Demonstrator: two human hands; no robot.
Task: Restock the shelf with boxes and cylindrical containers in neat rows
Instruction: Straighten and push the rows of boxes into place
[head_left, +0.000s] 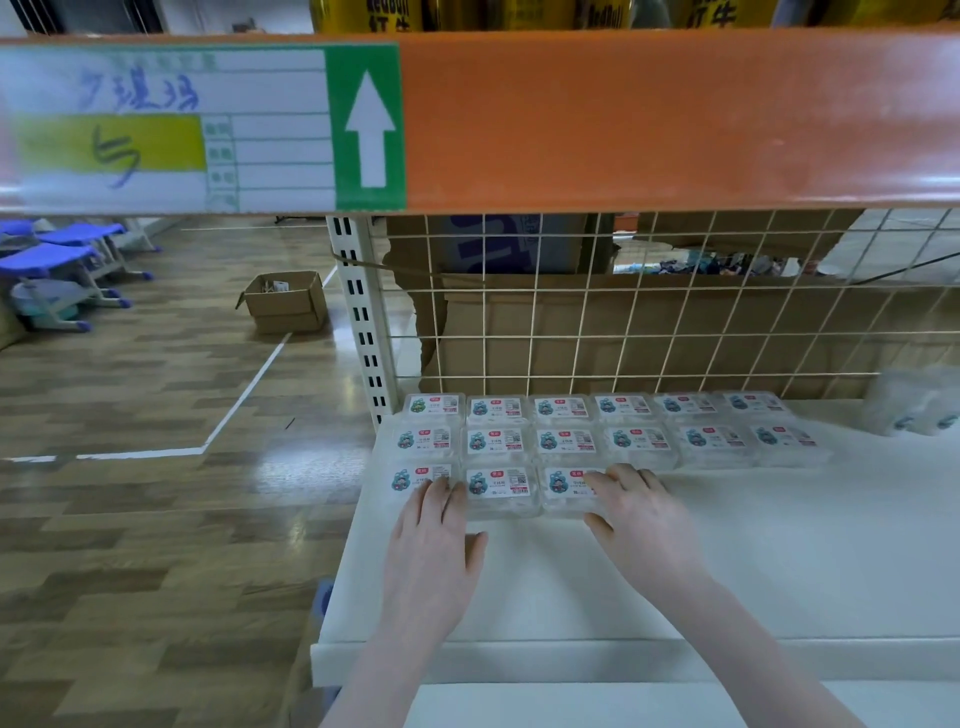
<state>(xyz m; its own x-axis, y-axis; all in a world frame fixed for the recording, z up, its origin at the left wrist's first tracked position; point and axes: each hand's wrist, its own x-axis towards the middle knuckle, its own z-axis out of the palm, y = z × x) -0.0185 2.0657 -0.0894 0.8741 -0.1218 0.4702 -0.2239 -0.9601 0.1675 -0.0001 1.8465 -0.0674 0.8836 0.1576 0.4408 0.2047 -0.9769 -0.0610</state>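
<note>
A: Nearest the lens, lower centre of the frame?
B: Two bare forearms reaching in over the front lip of the white shelf (753, 571). Left hand (434, 545) lies flat, fingers straight, tips touching the near-left box (415, 480). Released, grasping nothing.

A: Right hand?
B: Right hand (641, 519) sits just right of centre, fingers extended over the third box (563, 488) of the front row, thumb at that box's near edge. Fingers look straight; it presses rather than clasps.

A: The stock itself?
B: Clear plastic boxes with white labels bearing a blue-green cartoon figure and a red tag. The front row (493, 486) has three, touching side by side. Behind it, the middle row (597, 441) and the back row (592, 408) have six each, running toward the right of the frame.

A: Beyond that?
B: A blurred clear packet (914, 410) at middle right on the shelf. Then a wire grid back panel (623, 312) with cardboard cartons behind it. Middle left: an open cardboard box (285, 301) on the wood floor, and blue stools (62, 260) farther left.

A: Top?
B: An orange beam (675, 119) with a handwritten label card (166, 124) and a white arrow on green; yellow cans (363, 15) above.
</note>
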